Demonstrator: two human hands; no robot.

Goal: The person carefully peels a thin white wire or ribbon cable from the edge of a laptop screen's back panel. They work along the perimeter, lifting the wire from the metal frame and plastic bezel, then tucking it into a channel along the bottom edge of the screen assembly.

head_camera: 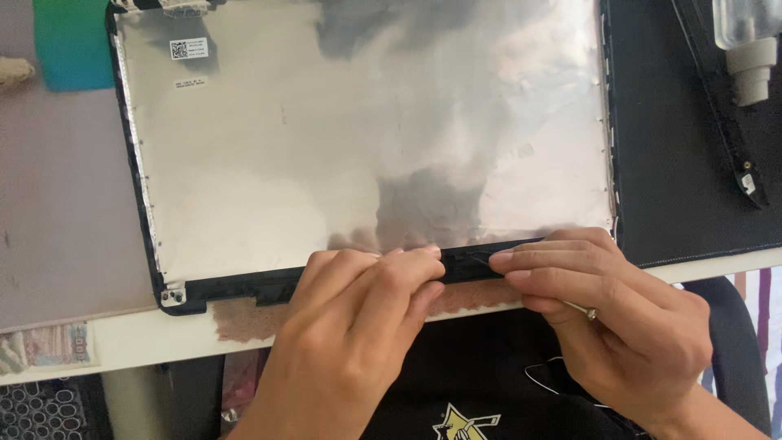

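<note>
Plastic along the near edge of the laptop lid shell point(366, 147) is where trouble could start: the black bottom strip point(244, 287) looks thin, and a hard pry or twist there could, I judge, crack it or snap a clip, while a slip of the slim tool point(481, 257) could score the foil lining or jab a fingertip. The shell lies inside-up on the pale table point(122, 342), its near edge just short of the table's near edge; its inner face is lined with dull silver foil, wrinkled and patchy, with two small white stickers at the far left and a metal hinge bracket point(173, 297) at the near left corner. The left hand point(358, 326) has its fingers curled and pressed down on the strip near the middle. The right hand point(611, 310) pinches the dark, thin tool between thumb and forefinger, its tip touching the strip just right of the left fingertips. A brownish patch point(244, 319) shows on the table under the near edge. To the right lies a black mat point(676, 163), with a white plastic bottle point(749, 49) at the far right and a teal card point(73, 45) at the far left.
</note>
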